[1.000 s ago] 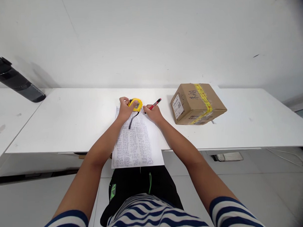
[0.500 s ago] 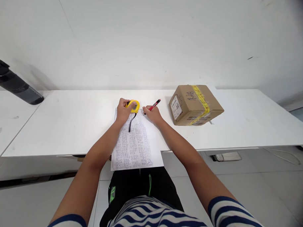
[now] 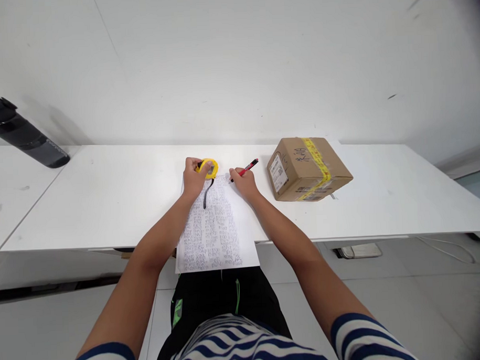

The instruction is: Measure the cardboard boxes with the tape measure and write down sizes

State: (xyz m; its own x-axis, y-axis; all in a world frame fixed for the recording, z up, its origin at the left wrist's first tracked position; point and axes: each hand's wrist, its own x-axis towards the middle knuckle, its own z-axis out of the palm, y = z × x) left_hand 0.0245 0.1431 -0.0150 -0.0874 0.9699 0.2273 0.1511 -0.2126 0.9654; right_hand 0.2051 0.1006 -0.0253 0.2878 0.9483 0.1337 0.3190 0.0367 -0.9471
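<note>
My left hand (image 3: pixel 195 177) is closed around a yellow tape measure (image 3: pixel 213 173) at the top of a sheet of paper (image 3: pixel 245 248). The tape measure's black wrist strap hangs down over the page. In my right hand (image 3: pixel 245 183) is a red and black pen (image 3: pixel 249 166), its tip close to the paper's upper part. I cannot tell whether the tip touches. Columns of handwriting cover much of the sheet, whose lower end juts past the table's front edge.
To the right stands a taped cardboard box (image 3: pixel 302 170) with a shipping label, on the white table (image 3: pixel 107 205). A dark bottle (image 3: pixel 26 132) is at the far left. The wall rises behind the table, and a cable (image 3: pixel 449 246) lies on the floor at right.
My right hand and the pen have shifted slightly to the right. The left hand still holds the tape measure, barely moved. The whole view has tilted a little.
</note>
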